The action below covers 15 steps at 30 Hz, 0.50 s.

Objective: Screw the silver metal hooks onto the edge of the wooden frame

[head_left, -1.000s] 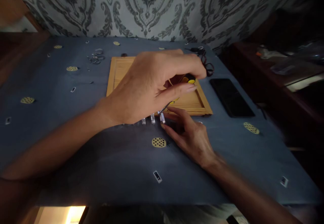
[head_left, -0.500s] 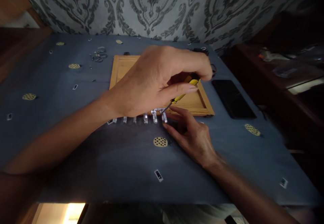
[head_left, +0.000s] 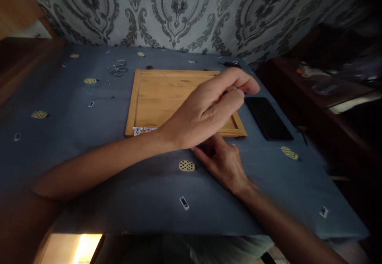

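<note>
A wooden framed board lies flat on the table, with a row of silver metal hooks along its near edge; my left wrist covers most of the row. My left hand is closed above the board's near right part. Its fingers curl around the screwdriver, whose yellow-and-black handle showed a moment ago and is now hidden behind the hand. Beneath it, my right hand rests at the board's near edge. Its thumb and fingers close on the hook at the right end of the row, which the left hand hides.
A black phone lies right of the board. Loose metal pieces and a small screw are on the blue patterned tablecloth at the left. Dark tools lie behind the board. A patterned wall covering rises at the back.
My left hand has turned and moved right and slightly down, hiding the screwdriver and the right-hand hooks. The view has shifted slightly. My right hand stays at the board's near edge.
</note>
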Available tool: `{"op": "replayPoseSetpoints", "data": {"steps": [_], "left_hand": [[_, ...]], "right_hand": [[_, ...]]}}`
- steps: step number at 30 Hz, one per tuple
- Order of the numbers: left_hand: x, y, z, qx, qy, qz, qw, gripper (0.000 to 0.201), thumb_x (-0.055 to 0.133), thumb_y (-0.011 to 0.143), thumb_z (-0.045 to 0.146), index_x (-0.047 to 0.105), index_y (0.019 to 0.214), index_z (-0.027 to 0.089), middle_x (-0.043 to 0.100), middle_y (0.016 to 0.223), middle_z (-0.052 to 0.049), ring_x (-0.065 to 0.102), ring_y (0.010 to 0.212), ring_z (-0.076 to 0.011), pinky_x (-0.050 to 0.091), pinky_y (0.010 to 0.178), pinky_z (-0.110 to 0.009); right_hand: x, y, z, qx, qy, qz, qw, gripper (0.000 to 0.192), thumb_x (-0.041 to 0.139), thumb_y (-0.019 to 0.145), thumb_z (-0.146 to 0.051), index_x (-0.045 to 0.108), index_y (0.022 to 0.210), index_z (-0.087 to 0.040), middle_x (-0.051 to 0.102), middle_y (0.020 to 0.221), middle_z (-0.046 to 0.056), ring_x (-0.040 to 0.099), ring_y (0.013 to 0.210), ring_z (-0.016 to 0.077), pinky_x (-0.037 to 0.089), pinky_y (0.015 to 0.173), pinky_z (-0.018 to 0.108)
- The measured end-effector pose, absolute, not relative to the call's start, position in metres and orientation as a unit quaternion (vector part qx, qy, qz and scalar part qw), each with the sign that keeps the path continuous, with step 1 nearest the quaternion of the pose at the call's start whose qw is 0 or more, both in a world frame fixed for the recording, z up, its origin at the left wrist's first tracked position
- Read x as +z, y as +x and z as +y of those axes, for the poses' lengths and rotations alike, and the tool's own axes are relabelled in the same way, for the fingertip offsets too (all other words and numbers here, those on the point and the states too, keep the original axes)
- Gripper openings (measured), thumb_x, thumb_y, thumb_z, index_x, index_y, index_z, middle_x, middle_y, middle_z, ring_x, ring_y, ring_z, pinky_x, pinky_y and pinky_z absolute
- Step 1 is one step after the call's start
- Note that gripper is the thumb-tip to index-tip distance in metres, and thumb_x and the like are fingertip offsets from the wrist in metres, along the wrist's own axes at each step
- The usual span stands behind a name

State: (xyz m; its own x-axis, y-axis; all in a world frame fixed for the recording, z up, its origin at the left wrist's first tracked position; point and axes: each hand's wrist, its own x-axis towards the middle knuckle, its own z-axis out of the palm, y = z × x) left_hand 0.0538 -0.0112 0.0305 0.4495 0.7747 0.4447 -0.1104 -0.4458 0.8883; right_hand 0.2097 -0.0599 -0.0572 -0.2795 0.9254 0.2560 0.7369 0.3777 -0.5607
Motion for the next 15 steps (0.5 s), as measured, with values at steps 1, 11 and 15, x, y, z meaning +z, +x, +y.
{"op": "replayPoseSetpoints", "data": {"steps": [1, 11, 15], "left_hand": [[0.029, 0.056, -0.011, 0.471, 0.7, 0.221, 0.489, 0.015, 0.039, 0.095, 0.02, 0.054, 0.095, 0.02, 0.04, 0.064, 0.004, 0.034, 0.056, -0.0089, 0.038, 0.053, -0.026], [0.032, 0.052, 0.0, 0.427, 0.676, 0.172, 0.576, 0.011, 0.041, 0.099, 0.021, 0.052, 0.1, 0.02, 0.028, 0.054, 0.009, 0.028, 0.046, -0.0061, 0.028, 0.046, -0.024], [0.032, 0.051, -0.002, 0.448, 0.704, 0.195, 0.516, 0.015, 0.037, 0.103, 0.025, 0.051, 0.103, 0.017, 0.035, 0.063, 0.006, 0.038, 0.057, -0.0044, 0.04, 0.056, -0.019]], "right_hand": [[-0.057, 0.21, -0.06, 0.164, -0.531, -0.783, 0.279, 0.028, 0.061, 0.091, -0.036, 0.058, 0.116, -0.024, 0.079, 0.084, 0.002, 0.063, 0.046, 0.0165, 0.051, 0.048, 0.03], [-0.058, 0.21, -0.061, 0.173, -0.526, -0.783, 0.283, 0.035, 0.06, 0.092, -0.036, 0.054, 0.123, -0.023, 0.081, 0.099, 0.006, 0.069, 0.054, 0.018, 0.058, 0.055, 0.033], [-0.057, 0.21, -0.06, 0.173, -0.525, -0.785, 0.281, 0.033, 0.06, 0.091, -0.038, 0.056, 0.121, -0.023, 0.081, 0.091, 0.005, 0.066, 0.05, 0.0177, 0.057, 0.052, 0.033]]}}
